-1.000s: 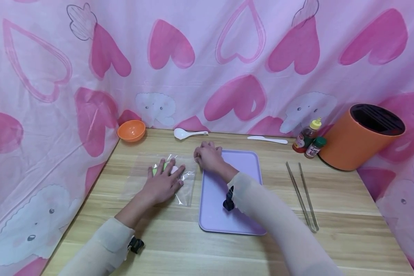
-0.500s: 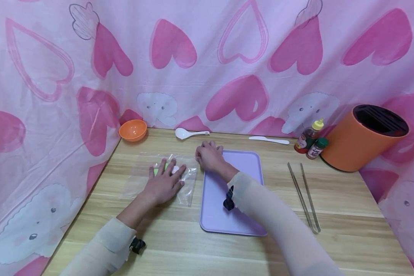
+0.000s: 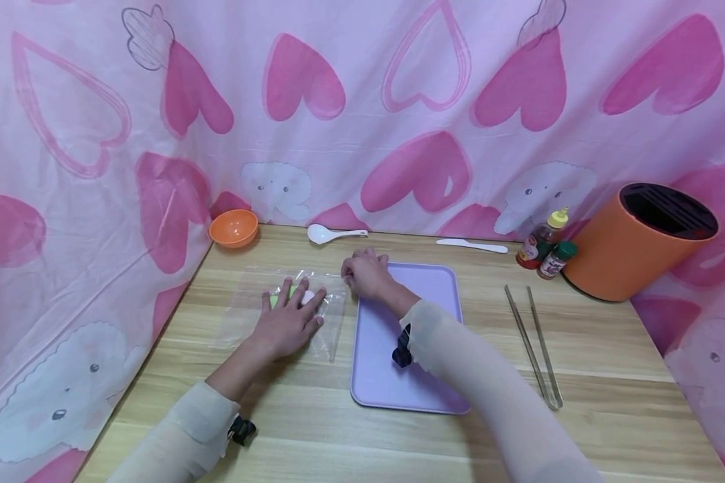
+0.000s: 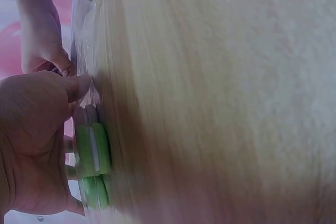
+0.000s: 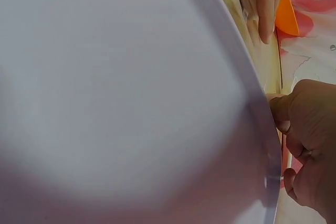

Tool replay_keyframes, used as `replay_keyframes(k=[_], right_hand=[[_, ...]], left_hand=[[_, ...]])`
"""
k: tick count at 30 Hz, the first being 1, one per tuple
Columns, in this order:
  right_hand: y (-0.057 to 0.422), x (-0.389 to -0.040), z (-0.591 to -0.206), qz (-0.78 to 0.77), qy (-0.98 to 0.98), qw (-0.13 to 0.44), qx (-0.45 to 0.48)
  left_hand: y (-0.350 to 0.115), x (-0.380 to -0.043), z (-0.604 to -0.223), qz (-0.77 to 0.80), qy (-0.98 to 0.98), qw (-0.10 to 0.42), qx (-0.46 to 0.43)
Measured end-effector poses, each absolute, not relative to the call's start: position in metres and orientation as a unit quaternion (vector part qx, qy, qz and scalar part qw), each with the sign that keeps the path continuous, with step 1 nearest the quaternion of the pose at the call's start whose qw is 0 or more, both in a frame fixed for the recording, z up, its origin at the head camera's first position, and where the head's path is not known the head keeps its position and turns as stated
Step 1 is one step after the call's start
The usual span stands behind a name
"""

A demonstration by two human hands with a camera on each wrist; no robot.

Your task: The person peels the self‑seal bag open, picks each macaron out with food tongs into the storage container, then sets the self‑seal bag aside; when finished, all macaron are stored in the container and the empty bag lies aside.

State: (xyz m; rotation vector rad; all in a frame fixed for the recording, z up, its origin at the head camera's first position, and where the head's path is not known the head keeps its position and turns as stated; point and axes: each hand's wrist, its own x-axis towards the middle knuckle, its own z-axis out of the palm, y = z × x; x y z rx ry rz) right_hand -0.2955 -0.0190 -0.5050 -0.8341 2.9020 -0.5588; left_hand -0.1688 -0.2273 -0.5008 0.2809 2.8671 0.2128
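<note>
A clear plastic bag (image 3: 242,312) lies flat on the wooden table, with green macarons (image 4: 93,150) and a pale one (image 3: 307,296) inside. My left hand (image 3: 285,327) rests on it, fingers spread over the macarons and partly hiding them. At the bag's far right corner, my right hand (image 3: 367,275) has curled fingers and pinches the bag's edge. That hand is over the far left corner of a lilac tray (image 3: 393,386). In the right wrist view its thumb and fingers (image 5: 294,142) show just past the tray's rim.
Along the back are an orange bowl (image 3: 233,229), a white spoon (image 3: 323,234) and a white knife (image 3: 472,245). A yellow-capped bottle (image 3: 540,243), a green-capped jar (image 3: 556,260) and an orange knife block (image 3: 628,248) stand at right. Metal tongs (image 3: 534,349) lie beside the tray.
My right hand has shifted very slightly left along the bag's edge. The left hand stays on the bag, and the head view has moved a little.
</note>
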Motion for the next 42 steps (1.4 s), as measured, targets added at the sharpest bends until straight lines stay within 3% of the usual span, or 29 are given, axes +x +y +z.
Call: replay_keyframes(k=[14, 21, 25, 29, 42], right_hand=[[-0.002, -0.297, -0.506, -0.172, 0.938, 0.023, -0.301], [0.002, -0.294, -0.506, -0.172, 0.905, -0.013, -0.390], [0.000, -0.291, -0.505, -0.168, 0.890, 0.003, -0.424], [-0.002, -0.288, -0.503, -0.142, 0.892, 0.011, -0.429], [0.006, -0.286, -0.505, -0.103, 0.890, -0.039, -0.443]], left_hand=[[-0.228, -0.170, -0.501, 0.075, 0.985, 0.124, 0.092], [-0.228, -0.170, -0.500, 0.078, 0.986, 0.118, 0.094], [-0.227, -0.169, -0.500, 0.081, 0.985, 0.121, 0.093], [-0.226, -0.168, -0.500, 0.084, 0.984, 0.126, 0.091], [-0.225, -0.168, -0.499, 0.082, 0.985, 0.128, 0.082]])
